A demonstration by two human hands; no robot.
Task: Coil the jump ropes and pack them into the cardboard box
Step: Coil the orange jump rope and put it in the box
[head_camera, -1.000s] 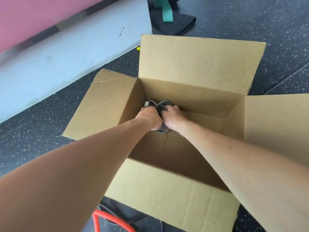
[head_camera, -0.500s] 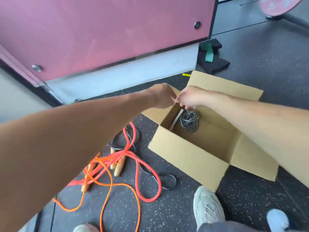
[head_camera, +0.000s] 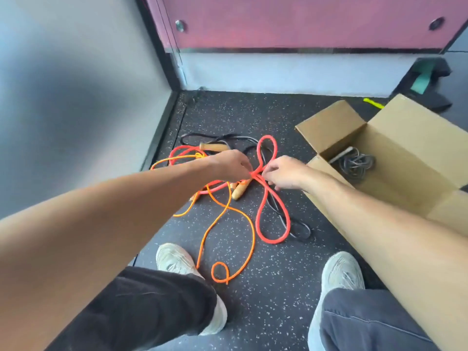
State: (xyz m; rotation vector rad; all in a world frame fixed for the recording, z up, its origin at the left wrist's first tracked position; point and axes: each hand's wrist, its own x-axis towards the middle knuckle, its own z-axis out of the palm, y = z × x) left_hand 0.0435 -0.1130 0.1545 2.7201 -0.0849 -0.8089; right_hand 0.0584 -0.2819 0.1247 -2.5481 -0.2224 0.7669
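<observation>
Red jump rope (head_camera: pixel 263 198) lies loose on the speckled black floor (head_camera: pixel 253 112) and crosses itself into two loops, one running to 12 o'clock of the crossing and one to 6 o'clock.

Both hands meet at that crossing. The left hand (head_camera: pixel 229 165) has its fingers curled and pinches the red strands there. The right hand (head_camera: pixel 285 173), just beside it at 3 o'clock, has its fingers bent onto the same strands and pinches them too. We see the two hands almost touching.

An orange jump rope (head_camera: pixel 253 239) tangles under the red one and trails toward 6 o'clock, ending in a small curl between our shoes (head_camera: pixel 174 259). A black jump rope (head_camera: pixel 306 226) runs beneath both. One wooden handle (head_camera: pixel 214 146) lies at 11 o'clock of the hands.

The cardboard box (head_camera: pixel 410 138) stands open at 2 o'clock, flaps out. A coiled grey jump rope (head_camera: pixel 357 164) sits in its near left corner.
</observation>
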